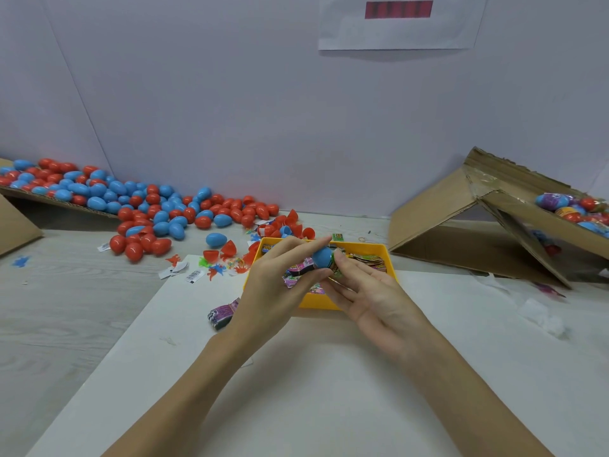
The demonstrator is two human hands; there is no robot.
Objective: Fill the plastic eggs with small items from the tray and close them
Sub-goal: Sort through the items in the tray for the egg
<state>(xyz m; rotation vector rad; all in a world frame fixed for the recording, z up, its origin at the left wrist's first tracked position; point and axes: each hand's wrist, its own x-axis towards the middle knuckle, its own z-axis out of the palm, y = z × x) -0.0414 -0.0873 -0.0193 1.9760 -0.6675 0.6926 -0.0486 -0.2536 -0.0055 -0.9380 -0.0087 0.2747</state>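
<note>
Over the yellow tray my two hands meet around one blue plastic egg. My left hand grips the egg from the left, index finger stretched across its top. My right hand pinches a green printed wrapper against the egg's right end. Colourful small packets fill the tray. Whether the egg is open or closed is hidden by my fingers.
A big heap of red and blue eggs spills from a cardboard flap at the left. Loose egg halves, tiny toys and paper slips lie beside the tray. One purple packet lies on the white sheet. A cardboard box with wrapped eggs sits right.
</note>
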